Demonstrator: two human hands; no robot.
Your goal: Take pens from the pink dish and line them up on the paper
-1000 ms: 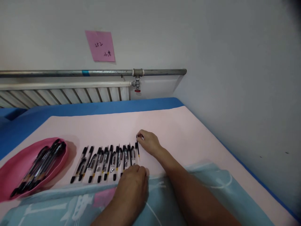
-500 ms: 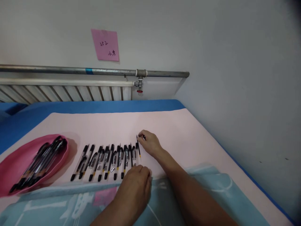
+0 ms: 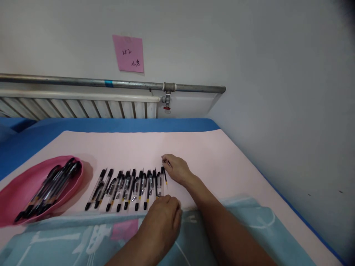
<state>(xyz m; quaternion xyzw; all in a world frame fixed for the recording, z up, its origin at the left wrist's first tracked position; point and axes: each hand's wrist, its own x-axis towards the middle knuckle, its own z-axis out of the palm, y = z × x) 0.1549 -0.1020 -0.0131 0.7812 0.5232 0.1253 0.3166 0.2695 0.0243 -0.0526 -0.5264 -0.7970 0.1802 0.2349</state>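
Two hands work at the right end of a row of black-capped pens (image 3: 127, 188) laid side by side on a pink sheet (image 3: 222, 159).

**Hand state**
- right hand (image 3: 177, 170): fingertips pinched shut on the far end of the end pen (image 3: 163, 179), the last pen at the right of the row.
- left hand (image 3: 163, 218): palm down, fingers curled over the near ends of the rightmost pens. Cannot tell whether it grips anything.

**Hazards (judgement)**
1. Pens are round-bodied & lie touching or nearly so. A sideways push from either hand would likely roll the neighbours & break the spacing.
2. End pen sits at a slight angle vs. the rest, so it may end up crossed over the adjacent pen if let go that way.
3. Left hand rests at the edge of a light-blue printed cloth (image 3: 244, 221). A tug on the cloth could catch the near pen ends.
4. Pink sheet seems loose, so wrist pressure could shift sheet & row together.

**Surface & room**
- Pink sheet lies on a blue cover (image 3: 111, 125); bed or tabletop, cannot tell.
- Pink tray (image 3: 27, 177) at left, w/ more pens (image 3: 47, 192) heaped in it, apart from the row.
- Rear: white radiator (image 3: 83, 109), steel pipe (image 3: 55, 79) above it, valve w/ red handle (image 3: 167, 103).
- Pink sticky note (image 3: 128, 53) w/ handwriting on the grey wall (image 3: 277, 92).
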